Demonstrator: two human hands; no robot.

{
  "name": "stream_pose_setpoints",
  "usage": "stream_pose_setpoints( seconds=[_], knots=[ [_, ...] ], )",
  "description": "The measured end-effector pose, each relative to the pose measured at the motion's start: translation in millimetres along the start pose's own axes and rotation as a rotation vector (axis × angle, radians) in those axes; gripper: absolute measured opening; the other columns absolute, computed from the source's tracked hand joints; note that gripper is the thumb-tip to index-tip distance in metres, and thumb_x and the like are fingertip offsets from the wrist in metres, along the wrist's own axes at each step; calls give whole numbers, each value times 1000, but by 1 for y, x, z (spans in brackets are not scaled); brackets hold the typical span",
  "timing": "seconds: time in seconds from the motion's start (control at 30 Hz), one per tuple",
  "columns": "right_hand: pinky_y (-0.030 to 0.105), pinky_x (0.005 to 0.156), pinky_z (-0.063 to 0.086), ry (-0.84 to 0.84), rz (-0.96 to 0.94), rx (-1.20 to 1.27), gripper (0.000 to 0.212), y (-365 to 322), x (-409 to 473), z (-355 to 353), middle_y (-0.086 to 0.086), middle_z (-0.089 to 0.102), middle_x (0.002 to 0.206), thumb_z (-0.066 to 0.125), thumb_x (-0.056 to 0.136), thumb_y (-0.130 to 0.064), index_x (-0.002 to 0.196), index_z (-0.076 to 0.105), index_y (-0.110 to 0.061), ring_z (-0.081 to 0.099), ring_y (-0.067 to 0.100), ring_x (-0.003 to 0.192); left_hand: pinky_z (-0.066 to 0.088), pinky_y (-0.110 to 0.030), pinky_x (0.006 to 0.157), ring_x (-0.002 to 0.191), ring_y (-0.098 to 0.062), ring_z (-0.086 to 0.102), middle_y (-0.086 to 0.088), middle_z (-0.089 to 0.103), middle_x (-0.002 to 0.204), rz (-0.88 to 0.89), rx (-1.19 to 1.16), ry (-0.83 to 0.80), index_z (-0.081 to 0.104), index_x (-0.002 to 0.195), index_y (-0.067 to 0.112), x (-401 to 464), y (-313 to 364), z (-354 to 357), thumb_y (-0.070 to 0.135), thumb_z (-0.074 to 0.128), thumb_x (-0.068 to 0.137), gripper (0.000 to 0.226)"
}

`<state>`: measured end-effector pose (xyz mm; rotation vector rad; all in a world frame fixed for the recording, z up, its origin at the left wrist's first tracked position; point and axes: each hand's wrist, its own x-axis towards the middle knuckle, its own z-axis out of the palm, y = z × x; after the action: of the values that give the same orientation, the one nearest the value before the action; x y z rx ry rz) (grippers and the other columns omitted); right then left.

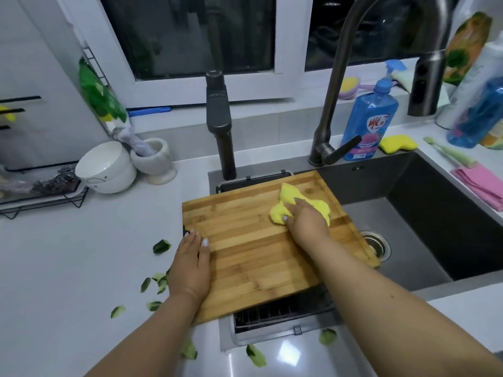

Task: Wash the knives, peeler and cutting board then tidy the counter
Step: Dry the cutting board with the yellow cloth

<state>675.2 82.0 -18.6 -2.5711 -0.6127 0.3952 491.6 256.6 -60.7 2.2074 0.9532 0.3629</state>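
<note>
The wooden cutting board point(258, 240) lies across the left part of the dark sink point(424, 213), one corner over the desk point(68, 268) at 9 o'clock. The right hand point(304, 221) presses a yellow cloth point(294, 205) onto the board toward 1 o'clock; its fingers are curled round the cloth, their tips hidden in the folds. The left hand point(190, 265) rests flat on the board's left edge, fingers straight and released. A rack point(283, 314) under the board is mostly covered. Green peel scraps point(160, 246) lie scattered at 7 o'clock. No knives or peeler can be made out. A blue soap bottle point(367, 121) stands at 1 o'clock behind the faucet point(334, 91).
</note>
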Motion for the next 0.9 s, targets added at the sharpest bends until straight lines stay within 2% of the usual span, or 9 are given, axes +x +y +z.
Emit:
stream_pose_setpoints(
  seconds=[0.17,0.27,0.33,0.37,0.43,0.5,0.57,0.7,0.9],
  knots=[
    [22,114,6,-144,-317,-53,47,-59,-11,47,6,19,158,47,99,-24,144,40,-16,13,21,147,12,-20,112,142,-9,25,4,35,152,-9,-27,17,42,143,15,1,1,0,41,31,100,51],
    [17,112,6,-221,-409,-31,44,-61,-26,57,5,23,157,50,98,-22,141,45,-15,19,18,145,13,-18,111,142,-8,26,5,36,152,-15,-45,28,44,143,16,0,0,-1,39,32,101,49],
    [17,105,23,-237,-316,182,37,-61,-32,44,3,37,150,54,96,-24,131,58,-12,35,18,137,13,-18,110,142,-8,26,5,37,151,-17,-47,33,45,142,16,-1,1,-1,39,32,101,49],
    [19,99,31,-223,-204,379,34,-61,-32,33,3,48,140,57,95,-25,124,63,-9,45,19,129,13,-18,110,142,-8,26,5,37,151,-16,-49,33,45,142,16,-1,1,-1,39,32,100,49],
    [27,90,45,-232,76,943,30,-61,-29,9,6,65,115,57,95,-23,119,64,-6,61,22,107,13,-17,110,142,-9,26,5,37,151,-19,-59,34,45,142,16,-1,2,-1,38,32,100,49],
    [41,94,49,-327,279,1470,28,-55,-25,-4,15,68,113,51,98,-20,120,61,-7,63,30,105,13,-18,111,141,-9,27,4,37,151,-23,-65,41,45,142,15,-1,2,-1,38,32,100,49],
    [51,99,43,-420,410,1779,32,-48,-24,-11,19,64,120,45,99,-28,119,62,-10,59,35,114,14,-19,111,141,-10,27,3,37,151,-22,-63,41,45,142,16,-2,2,-1,39,31,100,50],
    [55,97,44,-521,498,2067,48,-40,-27,-13,21,63,122,43,96,-44,115,67,-7,58,38,113,13,-18,110,141,-11,28,3,38,150,-19,-69,48,46,141,15,-2,5,-2,37,33,100,48],
    [60,90,46,-396,311,2172,62,-33,-6,-31,20,65,120,33,93,-61,126,58,-15,65,40,104,15,-20,111,141,-9,28,5,38,150,-42,-63,37,47,141,19,-4,7,-1,40,32,99,48]
  ],
)
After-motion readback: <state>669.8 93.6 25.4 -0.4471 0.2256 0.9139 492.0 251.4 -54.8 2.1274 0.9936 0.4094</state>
